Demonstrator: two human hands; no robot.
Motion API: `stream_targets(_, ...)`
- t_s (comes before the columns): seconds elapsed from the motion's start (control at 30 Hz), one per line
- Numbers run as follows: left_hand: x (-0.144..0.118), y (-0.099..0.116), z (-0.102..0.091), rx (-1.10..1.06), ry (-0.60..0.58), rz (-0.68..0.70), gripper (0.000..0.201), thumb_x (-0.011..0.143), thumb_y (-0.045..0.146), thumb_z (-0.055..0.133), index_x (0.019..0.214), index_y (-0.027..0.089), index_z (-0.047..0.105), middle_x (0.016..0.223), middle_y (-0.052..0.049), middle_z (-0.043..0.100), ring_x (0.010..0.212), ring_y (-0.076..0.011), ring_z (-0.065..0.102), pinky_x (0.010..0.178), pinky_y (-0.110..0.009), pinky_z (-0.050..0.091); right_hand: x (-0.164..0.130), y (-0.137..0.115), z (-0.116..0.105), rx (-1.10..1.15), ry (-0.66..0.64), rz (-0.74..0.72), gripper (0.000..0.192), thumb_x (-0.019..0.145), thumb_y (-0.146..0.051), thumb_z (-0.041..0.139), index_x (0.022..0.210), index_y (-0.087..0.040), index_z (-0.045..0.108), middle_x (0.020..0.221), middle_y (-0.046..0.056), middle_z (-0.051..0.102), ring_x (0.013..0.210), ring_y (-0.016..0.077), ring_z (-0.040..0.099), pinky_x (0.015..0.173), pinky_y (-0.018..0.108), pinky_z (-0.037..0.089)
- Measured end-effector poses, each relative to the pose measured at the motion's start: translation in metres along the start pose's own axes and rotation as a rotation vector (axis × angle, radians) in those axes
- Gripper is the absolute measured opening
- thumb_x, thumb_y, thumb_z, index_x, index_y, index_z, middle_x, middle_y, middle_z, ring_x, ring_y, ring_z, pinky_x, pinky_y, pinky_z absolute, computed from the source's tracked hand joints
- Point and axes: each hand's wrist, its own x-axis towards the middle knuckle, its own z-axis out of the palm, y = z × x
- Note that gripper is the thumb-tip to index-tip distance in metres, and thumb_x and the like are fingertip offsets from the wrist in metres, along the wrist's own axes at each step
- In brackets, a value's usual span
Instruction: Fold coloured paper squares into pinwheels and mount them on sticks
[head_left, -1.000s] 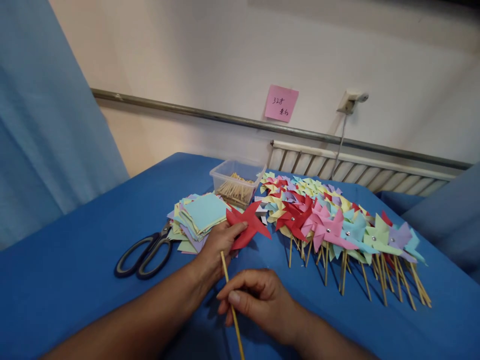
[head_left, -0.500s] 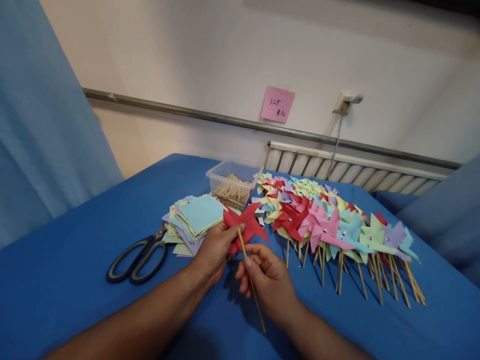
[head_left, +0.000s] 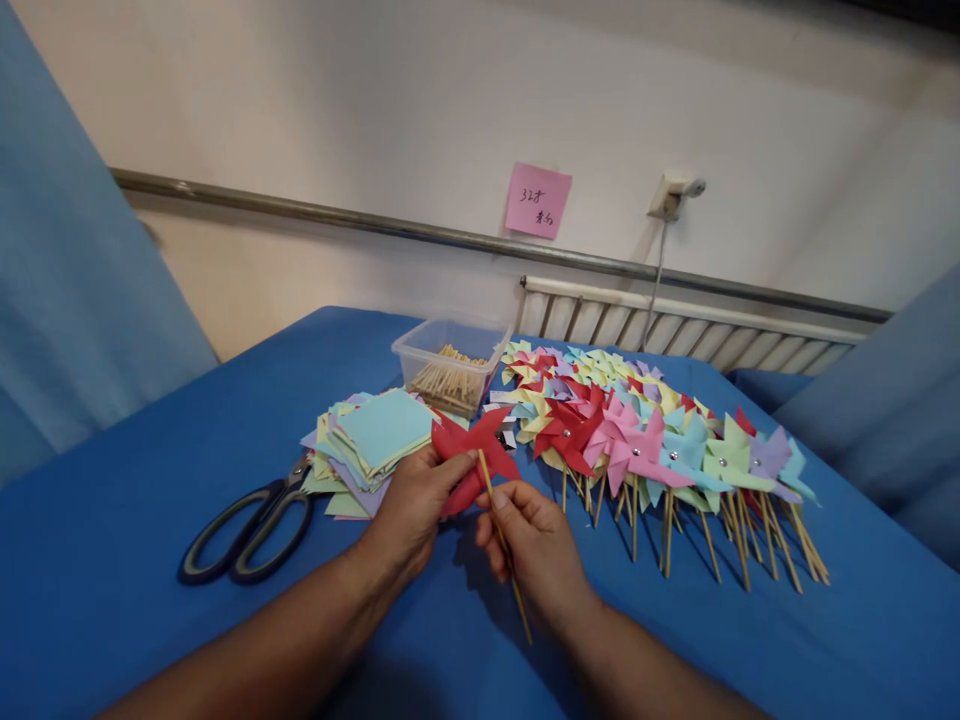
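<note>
My left hand is closed on a red paper pinwheel, pinching it near the middle with the thumb on top. A thin wooden stick slants across the pinwheel, its upper end by my left thumb. The fingers of my right hand grip this stick a little below the pinwheel. Whether the stick is fastened to the paper I cannot tell. Left of my left hand lie a stack of coloured paper squares and dark-handled scissors, the blades partly under the paper.
Behind the hands stands a clear plastic box of short wooden sticks. Many finished pinwheels lie in rows at the right on the blue tablecloth. A radiator and a metal rail run along the wall.
The view has shifted slightly, so the table's things sit further left. My right hand has moved a little up along the stick, nearer the red pinwheel. Both grips stay closed.
</note>
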Motion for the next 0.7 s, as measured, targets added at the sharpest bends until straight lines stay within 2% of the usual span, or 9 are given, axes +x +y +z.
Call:
stream_targets(0.23,0.0013,-0.0014,0.0003,0.003,-0.069,-0.006,0.023,0.066,0.035,0.074,0.072,0.014,0.066,0.059,-0.005,0.067,0.048,-0.0138,0.056,0.047,-0.023,0.041,0.0053,0.0024,-0.0015,0.039,0.023,0.013,0.047,0.07,-0.059,0.071,0.079,-0.015,0.058,0.055,-0.004,0.06,0.034,0.0037,0.043,0.031,0.014,0.033)
stream_targets(0.53,-0.0003,-0.0007,-0.0001,0.025,-0.085,-0.002,0.022,0.071,0.034,0.071,0.069,0.014,0.064,0.057,-0.003,0.065,0.045,-0.0117,0.053,0.047,-0.022,0.039,0.0034,0.0006,0.0003,0.046,0.031,0.031,0.045,0.067,-0.056,0.076,0.075,-0.016,0.055,0.056,-0.003,0.062,0.036,0.0046,0.046,0.032,0.014,0.037)
stream_targets(0.7,-0.0016,-0.0009,0.0006,0.006,-0.08,-0.004,0.022,0.069,0.034,0.073,0.07,0.014,0.064,0.054,-0.002,0.063,0.044,-0.0116,0.052,0.046,-0.023,0.038,0.0052,0.0039,-0.0011,0.077,0.036,0.032,0.045,0.065,-0.054,0.078,0.075,-0.016,0.056,0.055,-0.003,0.062,0.036,0.0048,0.048,0.032,0.014,0.038)
